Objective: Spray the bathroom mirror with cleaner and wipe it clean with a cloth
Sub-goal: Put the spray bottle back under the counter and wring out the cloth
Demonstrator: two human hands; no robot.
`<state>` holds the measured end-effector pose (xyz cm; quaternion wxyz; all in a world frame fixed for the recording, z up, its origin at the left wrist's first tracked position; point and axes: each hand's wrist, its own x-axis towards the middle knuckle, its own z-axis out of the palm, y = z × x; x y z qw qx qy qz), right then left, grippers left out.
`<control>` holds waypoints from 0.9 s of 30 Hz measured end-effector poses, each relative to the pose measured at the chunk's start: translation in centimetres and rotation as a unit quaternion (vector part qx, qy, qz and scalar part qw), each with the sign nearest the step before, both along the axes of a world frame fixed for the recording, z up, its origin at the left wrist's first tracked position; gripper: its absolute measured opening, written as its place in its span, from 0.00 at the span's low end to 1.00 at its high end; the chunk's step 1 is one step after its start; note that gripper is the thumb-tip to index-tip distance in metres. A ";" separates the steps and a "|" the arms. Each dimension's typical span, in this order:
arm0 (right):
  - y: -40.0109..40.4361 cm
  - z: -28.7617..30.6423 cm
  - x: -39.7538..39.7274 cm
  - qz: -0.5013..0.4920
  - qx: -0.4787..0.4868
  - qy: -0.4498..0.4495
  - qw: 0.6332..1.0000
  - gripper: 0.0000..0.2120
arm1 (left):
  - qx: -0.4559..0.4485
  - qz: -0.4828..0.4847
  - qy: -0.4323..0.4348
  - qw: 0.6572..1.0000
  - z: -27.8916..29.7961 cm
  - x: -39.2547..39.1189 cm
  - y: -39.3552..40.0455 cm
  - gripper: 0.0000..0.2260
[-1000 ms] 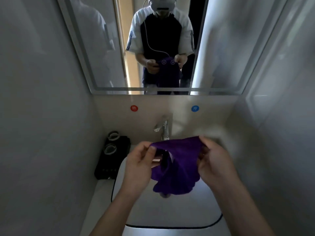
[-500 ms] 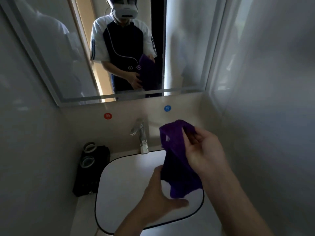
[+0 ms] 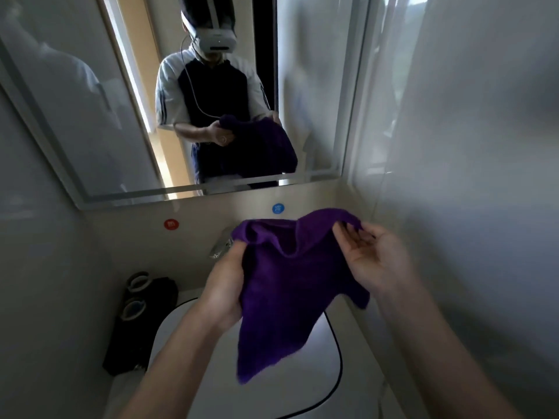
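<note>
A purple cloth (image 3: 284, 285) hangs spread between my two hands above the white sink (image 3: 326, 352). My left hand (image 3: 225, 285) grips its left top edge, fingers tucked into the fabric. My right hand (image 3: 370, 261) pinches the right top corner with the fingertips, palm turned toward me. The bathroom mirror (image 3: 90, 110) fills the wall above and reflects a person holding the cloth. No spray bottle is in view.
A chrome tap (image 3: 220, 247) sits behind the cloth, under a red sticker (image 3: 171, 224) and a blue sticker (image 3: 278, 208). A black holder with two round items (image 3: 136, 300) stands left of the sink. Walls close in on both sides.
My left hand rose from the cloth's lower part to its left top edge. The cloth is now spread wide between both hands, and the view tilted up toward the mirror.
</note>
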<state>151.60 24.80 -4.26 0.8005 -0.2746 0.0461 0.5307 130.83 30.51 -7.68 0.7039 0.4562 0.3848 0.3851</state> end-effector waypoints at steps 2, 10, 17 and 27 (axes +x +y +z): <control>-0.1 -2.0 -0.2 0.049 -0.005 -0.008 0.999 0.09 | -0.078 -0.010 -0.066 0.995 1.1 0.5 0.1 0.23; -2.7 -8.0 -2.7 0.221 -0.105 -0.289 0.926 0.13 | -0.194 -0.059 -0.158 0.966 0.4 0.3 0.3 0.24; -4.1 -7.8 -5.6 0.195 -0.070 -0.598 0.774 0.23 | -0.156 -0.040 -0.253 0.954 0.5 0.6 0.0 0.12; 2.6 -8.8 -5.0 0.029 -0.134 -0.818 0.559 0.07 | 0.045 0.016 -0.089 0.995 2.1 0.1 0.7 0.15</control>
